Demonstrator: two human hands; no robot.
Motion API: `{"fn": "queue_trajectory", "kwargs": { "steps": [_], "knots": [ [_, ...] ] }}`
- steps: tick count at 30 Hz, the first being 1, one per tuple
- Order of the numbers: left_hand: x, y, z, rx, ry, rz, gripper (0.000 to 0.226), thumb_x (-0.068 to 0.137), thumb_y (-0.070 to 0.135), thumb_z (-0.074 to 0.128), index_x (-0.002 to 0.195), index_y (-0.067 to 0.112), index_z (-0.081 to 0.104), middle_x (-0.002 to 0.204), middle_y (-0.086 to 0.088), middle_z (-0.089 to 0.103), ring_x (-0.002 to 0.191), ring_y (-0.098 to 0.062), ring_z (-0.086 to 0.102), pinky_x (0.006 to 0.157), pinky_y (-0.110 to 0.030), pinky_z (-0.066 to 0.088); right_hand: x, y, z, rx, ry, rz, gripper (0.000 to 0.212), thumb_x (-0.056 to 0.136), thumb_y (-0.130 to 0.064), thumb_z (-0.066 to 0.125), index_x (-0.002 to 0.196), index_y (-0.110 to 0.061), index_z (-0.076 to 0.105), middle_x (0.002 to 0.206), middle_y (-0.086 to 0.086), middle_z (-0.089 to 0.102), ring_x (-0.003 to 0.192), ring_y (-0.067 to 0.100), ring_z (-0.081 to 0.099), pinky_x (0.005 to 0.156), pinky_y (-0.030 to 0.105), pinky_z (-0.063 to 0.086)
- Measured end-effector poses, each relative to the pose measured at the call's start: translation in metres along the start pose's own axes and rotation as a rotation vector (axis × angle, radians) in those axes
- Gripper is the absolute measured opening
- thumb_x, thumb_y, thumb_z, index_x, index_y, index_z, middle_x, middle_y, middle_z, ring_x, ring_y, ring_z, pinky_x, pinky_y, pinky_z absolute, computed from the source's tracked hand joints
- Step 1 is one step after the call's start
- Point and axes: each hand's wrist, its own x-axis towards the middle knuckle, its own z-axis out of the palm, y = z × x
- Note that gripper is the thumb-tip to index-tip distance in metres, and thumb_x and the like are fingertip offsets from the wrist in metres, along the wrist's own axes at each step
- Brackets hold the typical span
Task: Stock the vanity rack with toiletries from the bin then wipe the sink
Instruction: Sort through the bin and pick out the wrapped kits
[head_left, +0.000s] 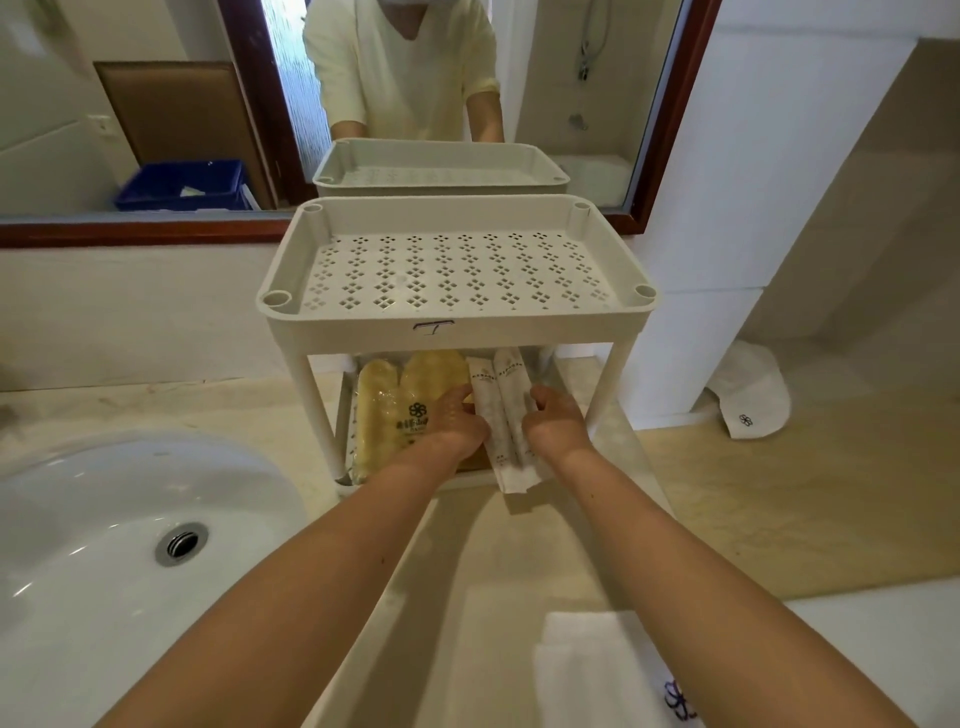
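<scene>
Packets (493, 415) on lower shelf (460, 480) sit between left hand (460, 422) and right hand (553, 423).

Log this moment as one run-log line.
step: stocking rack | lower shelf: yellow packs, two white sachets | left hand: touching sachets' left edge | right hand: at sachets' right edge

The white two-tier rack (457, 317) stands before me, just right of the white sink (104, 519). On its lower shelf, two yellow packets (382, 415) lie left of two white sachets (501, 410), whose near ends overhang the front edge.
</scene>
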Motion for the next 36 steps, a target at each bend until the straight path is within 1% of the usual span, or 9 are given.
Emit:
{"fn": "queue_trajectory", "kwargs": {
  "steps": [2, 4, 7, 14, 18, 23, 28, 31, 36],
  "knots": [
    [-0.002, 0.003, 0.000, 0.019, 0.014, 0.013, 0.062, 0.090, -0.006, 0.055, 0.146, 0.015, 0.036, 0.134, -0.008, 0.056, 0.109, -0.021, 0.056, 0.082, -0.022, 0.045, -0.001, 0.001, 0.000, -0.054, -0.005, 0.003, 0.060, 0.091, 0.005, 0.044, 0.148, -0.011, 0.035, 0.153, 0.004, 0.037, 0.140, 0.021, 0.036, 0.108, 0.022, 0.034],
    [-0.008, 0.007, -0.002, 0.018, 0.021, 0.015, 0.062, 0.091, -0.004, 0.055, 0.146, 0.014, 0.035, 0.139, -0.007, 0.052, 0.121, -0.023, 0.053, 0.088, -0.021, 0.044, -0.006, -0.004, -0.003, -0.145, -0.008, 0.011, 0.061, 0.089, 0.000, 0.045, 0.147, -0.015, 0.036, 0.154, 0.005, 0.035, 0.140, 0.023, 0.036, 0.110, 0.031, 0.037],
    [-0.023, 0.012, -0.007, -0.021, 0.024, -0.014, 0.067, 0.088, -0.005, 0.058, 0.147, 0.018, 0.035, 0.145, -0.006, 0.044, 0.128, -0.022, 0.048, 0.097, -0.025, 0.045, -0.029, -0.015, -0.012, -0.179, -0.043, -0.003, 0.066, 0.087, 0.000, 0.045, 0.149, -0.017, 0.033, 0.156, 0.004, 0.030, 0.142, 0.023, 0.032, 0.112, 0.035, 0.036],
    [-0.119, 0.026, -0.029, -0.069, 0.070, -0.016, 0.052, 0.090, 0.000, 0.054, 0.139, 0.014, 0.042, 0.130, -0.006, 0.051, 0.104, -0.015, 0.053, 0.079, -0.022, 0.048, -0.110, -0.036, -0.046, -0.137, -0.099, 0.004, 0.060, 0.089, -0.002, 0.045, 0.147, -0.017, 0.039, 0.153, 0.003, 0.038, 0.137, 0.023, 0.040, 0.104, 0.029, 0.038],
    [-0.171, 0.026, -0.041, -0.199, 0.079, -0.098, 0.049, 0.089, 0.001, 0.056, 0.135, 0.011, 0.046, 0.121, -0.006, 0.056, 0.108, -0.020, 0.056, 0.091, -0.033, 0.050, -0.157, -0.050, -0.062, -0.074, -0.123, 0.027, 0.052, 0.091, -0.006, 0.051, 0.142, -0.016, 0.044, 0.143, 0.003, 0.049, 0.126, 0.019, 0.051, 0.096, 0.025, 0.041],
    [-0.213, 0.013, -0.054, -0.244, 0.108, -0.126, 0.043, 0.089, 0.006, 0.060, 0.130, 0.012, 0.050, 0.106, -0.001, 0.058, 0.099, -0.018, 0.060, 0.089, -0.034, 0.050, -0.188, -0.056, -0.056, -0.035, -0.206, 0.006, 0.048, 0.089, -0.009, 0.053, 0.135, -0.022, 0.051, 0.129, 0.000, 0.056, 0.112, 0.015, 0.056, 0.088, 0.027, 0.047],
    [-0.245, -0.004, -0.078, -0.313, 0.259, -0.131, 0.034, 0.090, 0.007, 0.060, 0.123, 0.013, 0.055, 0.110, -0.003, 0.061, 0.094, -0.015, 0.060, 0.091, -0.033, 0.049, -0.207, -0.063, -0.020, 0.024, -0.324, -0.059, 0.046, 0.086, -0.009, 0.057, 0.129, -0.025, 0.053, 0.118, -0.006, 0.058, 0.097, 0.009, 0.059, 0.069, 0.021, 0.047],
    [-0.266, -0.019, -0.103, -0.363, 0.367, -0.142, 0.033, 0.089, 0.006, 0.060, 0.121, 0.013, 0.055, 0.109, -0.004, 0.061, 0.091, -0.014, 0.059, 0.092, -0.034, 0.048, -0.221, -0.071, 0.009, 0.046, -0.432, -0.095, 0.045, 0.085, -0.007, 0.059, 0.126, -0.024, 0.054, 0.114, -0.005, 0.058, 0.091, 0.004, 0.058, 0.066, 0.015, 0.044],
    [-0.311, -0.050, -0.144, -0.431, 0.553, -0.175, 0.033, 0.089, 0.007, 0.060, 0.121, 0.015, 0.055, 0.106, -0.002, 0.061, 0.098, -0.016, 0.059, 0.093, -0.034, 0.048, -0.255, -0.088, 0.056, 0.010, -0.609, -0.123, 0.041, 0.085, -0.004, 0.060, 0.122, -0.021, 0.055, 0.112, -0.001, 0.058, 0.087, 0.011, 0.058, 0.064, 0.016, 0.044]
  ]
}}
